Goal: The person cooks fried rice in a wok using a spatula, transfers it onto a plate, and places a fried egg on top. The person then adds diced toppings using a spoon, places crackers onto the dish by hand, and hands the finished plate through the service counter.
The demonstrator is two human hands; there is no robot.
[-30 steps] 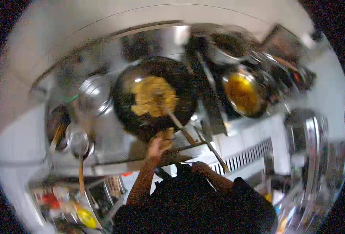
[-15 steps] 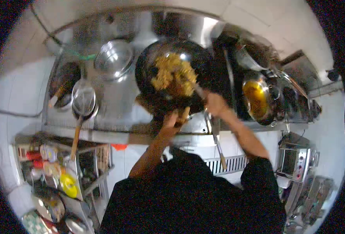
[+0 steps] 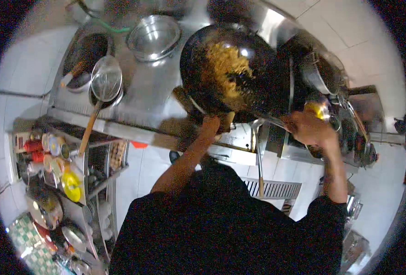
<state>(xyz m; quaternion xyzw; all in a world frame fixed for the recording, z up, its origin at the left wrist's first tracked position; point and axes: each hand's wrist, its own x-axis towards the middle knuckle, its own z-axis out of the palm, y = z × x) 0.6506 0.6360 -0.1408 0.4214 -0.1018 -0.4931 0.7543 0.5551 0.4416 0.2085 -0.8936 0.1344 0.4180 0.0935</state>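
A large black wok (image 3: 190,68) sits on the stove, with yellow-brown fried food (image 3: 228,64) spread across its middle and toward its near side. At the wok's near edge, my left hand (image 3: 211,126) is closed around its handle area. A tan piece (image 3: 231,118), too blurred to name, sticks up beside those fingers. My right hand (image 3: 309,130) grips a long-handled metal cooking utensil (image 3: 272,120) to the right of the wok. The utensil's shaft points left toward the wok's near rim; its head cannot be made out against the dark wok.
Left of the wok are a round metal basin (image 3: 154,39) and a wooden-handled strainer (image 3: 106,79) on the steel counter (image 3: 141,98). A metal pot (image 3: 320,73) and a vessel of yellow liquid (image 3: 317,110) stand right. Below left is a shelf with a yellow bowl (image 3: 71,185).
My right hand has swung right with the utensil, away from the food. The food now lies more spread out, with dark wok showing through. My left hand keeps its hold; the view has shifted.
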